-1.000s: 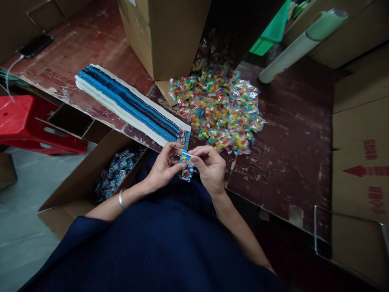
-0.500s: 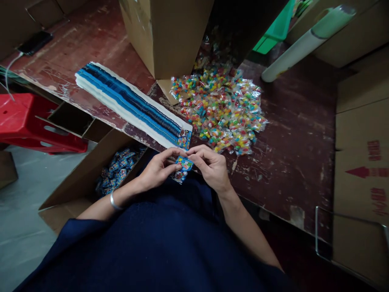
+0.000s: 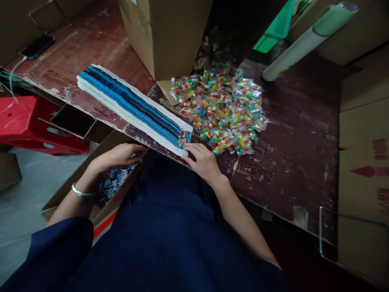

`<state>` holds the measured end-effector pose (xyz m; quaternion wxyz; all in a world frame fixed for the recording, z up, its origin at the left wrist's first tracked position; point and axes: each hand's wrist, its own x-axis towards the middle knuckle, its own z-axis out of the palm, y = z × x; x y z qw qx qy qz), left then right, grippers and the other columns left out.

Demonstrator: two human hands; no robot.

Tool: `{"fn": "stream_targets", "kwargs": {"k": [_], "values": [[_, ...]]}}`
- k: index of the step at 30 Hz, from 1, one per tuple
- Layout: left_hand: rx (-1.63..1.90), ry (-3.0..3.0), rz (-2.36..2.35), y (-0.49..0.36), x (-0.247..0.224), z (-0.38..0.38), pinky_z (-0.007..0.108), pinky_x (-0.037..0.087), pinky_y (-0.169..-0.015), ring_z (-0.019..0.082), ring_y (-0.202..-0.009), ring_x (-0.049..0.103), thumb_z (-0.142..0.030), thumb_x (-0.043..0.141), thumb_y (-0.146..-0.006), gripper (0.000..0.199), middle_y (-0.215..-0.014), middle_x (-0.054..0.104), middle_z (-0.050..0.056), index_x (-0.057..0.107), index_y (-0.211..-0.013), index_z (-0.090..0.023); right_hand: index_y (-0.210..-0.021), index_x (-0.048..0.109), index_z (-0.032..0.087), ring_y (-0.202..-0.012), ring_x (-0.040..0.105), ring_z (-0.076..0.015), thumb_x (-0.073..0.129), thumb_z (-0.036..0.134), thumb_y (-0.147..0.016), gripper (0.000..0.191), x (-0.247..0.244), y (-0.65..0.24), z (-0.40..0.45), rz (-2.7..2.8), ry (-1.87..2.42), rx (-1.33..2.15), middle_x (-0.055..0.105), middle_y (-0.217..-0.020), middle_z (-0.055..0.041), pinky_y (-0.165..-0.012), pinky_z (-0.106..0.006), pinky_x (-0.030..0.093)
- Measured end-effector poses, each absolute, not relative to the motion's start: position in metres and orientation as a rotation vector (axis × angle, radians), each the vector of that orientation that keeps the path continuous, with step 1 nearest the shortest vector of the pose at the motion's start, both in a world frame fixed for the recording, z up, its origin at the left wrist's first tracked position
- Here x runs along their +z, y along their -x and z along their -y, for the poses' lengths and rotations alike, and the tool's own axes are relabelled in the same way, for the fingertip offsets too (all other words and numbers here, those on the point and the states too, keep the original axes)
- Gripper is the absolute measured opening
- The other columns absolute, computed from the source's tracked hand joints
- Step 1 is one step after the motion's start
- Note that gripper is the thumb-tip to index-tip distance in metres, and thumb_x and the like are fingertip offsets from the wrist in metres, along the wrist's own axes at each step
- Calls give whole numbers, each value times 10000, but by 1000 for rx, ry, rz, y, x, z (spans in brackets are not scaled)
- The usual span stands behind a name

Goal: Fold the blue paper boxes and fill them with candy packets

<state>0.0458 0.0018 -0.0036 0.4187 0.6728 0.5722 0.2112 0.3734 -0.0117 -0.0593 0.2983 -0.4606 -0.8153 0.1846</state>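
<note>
A long, overlapping row of flat blue-and-white printed packets [image 3: 133,106] lies slantwise along the table edge. My right hand [image 3: 203,162] is at its near end, with fingers and thumb closed on the edge of the front packet. My left hand [image 3: 123,156] hangs over an open cardboard box [image 3: 73,188], fingers loosely bent and apart, and nothing shows in them. Inside the box are many small blue printed packets [image 3: 114,182], partly covered by my left hand and forearm. Beyond my right hand is a heap of clear bags of colourful candies [image 3: 225,109].
A tall cardboard box [image 3: 179,40] stands behind the row on the worn red-brown table [image 3: 288,154]. Also around are a white tube [image 3: 291,54], a green bin [image 3: 273,34], a phone [image 3: 39,46], a red stool [image 3: 27,121] and stacked cartons [image 3: 361,129] at right.
The blue packet held between both hands is gone from them. My left hand has moved left over the box and loosened. My right hand has shifted slightly to the front packet of the row.
</note>
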Motion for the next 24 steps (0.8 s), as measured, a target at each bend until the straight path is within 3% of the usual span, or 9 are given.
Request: {"fn": "stream_targets", "kwargs": {"k": [2, 4, 8, 11, 14, 16, 18, 21, 24], "values": [[410, -1632, -1182, -72, -3, 2, 223, 538, -709, 158, -728, 710, -327, 823, -842, 203, -805, 777, 15, 756, -897, -144, -999, 775, 250, -1052, 772, -269, 704, 226, -955, 87, -57, -376, 13, 2122, 1177, 470, 819, -1095, -79, -954, -489, 644], [442, -1387, -982, -101, -6, 7, 279, 589, -774, 195, -857, 760, -506, 704, -931, 363, -935, 802, 81, 734, -934, -144, -976, 779, 252, -1000, 787, -251, 661, 194, -972, 132, -53, -378, 19, 2024, 1152, 345, 828, -1056, -73, -922, -459, 656], [690, -761, -787, -156, -21, 15, 403, 620, -889, 266, -1014, 785, -647, 740, -859, 527, -1129, 787, 174, 697, -1018, -146, -1001, 773, 294, -993, 791, -242, 700, 139, -923, 188, -43, -373, 43, 1940, 1058, 89, 831, -1067, -45, -894, -431, 668], [767, -619, -723, -175, -24, 14, 440, 609, -944, 295, -1101, 769, -646, 726, -873, 539, -1160, 783, 174, 689, -1085, -152, -1032, 760, 324, -1005, 787, -233, 709, 135, -917, 227, -33, -367, 60, 2005, 945, 107, 828, -1067, -20, -870, -404, 675], [756, -644, -655, -173, -19, 11, 434, 602, -959, 317, -1145, 755, -533, 855, -789, 550, -1221, 771, 167, 699, -1171, -169, -1269, 690, 303, -981, 778, -232, 732, 258, -939, 336, -21, -367, 65, 1986, 952, 346, 804, -1093, -53, -861, -385, 669], [703, -714, -603, -167, -16, 9, 431, 586, -997, 319, -1156, 748, -438, 933, -708, 578, -1238, 768, 165, 726, -1180, -175, -1459, 563, 270, -856, 760, -211, 731, 378, -949, 547, -13, -370, 62, 1936, 1069, 550, 778, -1036, -59, -780, -352, 660], [639, -789, -579, -161, -15, 9, 439, 554, -1051, 315, -1165, 738, -400, 956, -675, 587, -1246, 766, 165, 752, -1174, -169, -1518, 497, 253, -690, 699, -169, 722, 422, -952, 632, -5, -374, 57, 1928, 1169, 687, 731, -882, -10, -679, -305, 622], [565, -876, -577, -154, -13, 12, 448, 509, -1089, 299, -1160, 726, -414, 947, -686, 597, -1245, 768, 146, 764, -1199, -171, -1326, 612, 244, -546, 603, -123, 737, 389, -939, 432, 4, -379, 50, 1946, 1194, 818, 634, -680, 61, -598, -253, 550], [446, -966, -568, -151, -11, 16, 405, 503, -1052, 268, -1143, 706, -399, 928, -721, 584, -1243, 766, 106, 759, -1241, -194, -986, 641, 237, -542, 617, -111, 790, 418, -889, 254, 10, -383, 46, 1892, 1163, 1010, 681, -717, 40, -544, -229, 507]]}}
